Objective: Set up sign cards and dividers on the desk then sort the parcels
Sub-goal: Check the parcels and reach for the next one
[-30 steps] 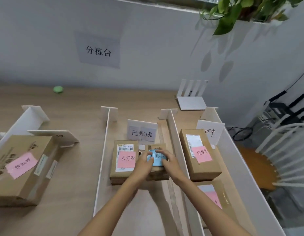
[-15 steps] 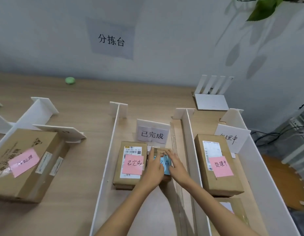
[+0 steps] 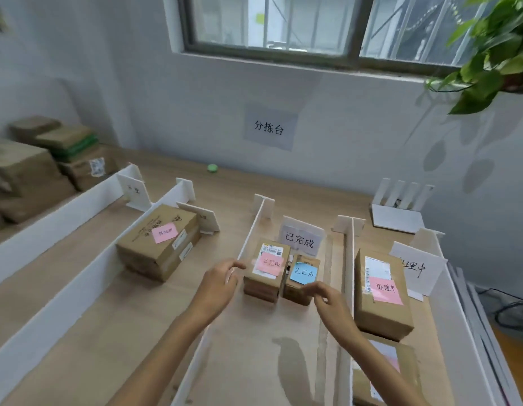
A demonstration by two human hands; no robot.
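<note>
Two small cardboard parcels stand side by side in the middle lane: one with a pink note (image 3: 267,266) and one with a blue note (image 3: 302,276). A white sign card (image 3: 301,238) stands behind them. My left hand (image 3: 220,284) hovers just left of the pink-note parcel, fingers apart, holding nothing. My right hand (image 3: 332,301) is just in front and right of the blue-note parcel, fingers apart and empty. White dividers (image 3: 251,232) separate the lanes. A larger parcel with a pink note (image 3: 381,291) lies in the right lane beside another sign card (image 3: 417,268).
A big parcel with a pink note (image 3: 160,240) lies in a left lane. Stacked boxes (image 3: 43,159) fill the far left. A white router (image 3: 399,206) and a green cap (image 3: 212,168) sit by the wall. Another parcel (image 3: 383,367) lies near me in the right lane.
Both hands have let go of the blue-note parcel and drawn back toward me, spreading apart. The camera has tilted up, showing the window and the left lanes.
</note>
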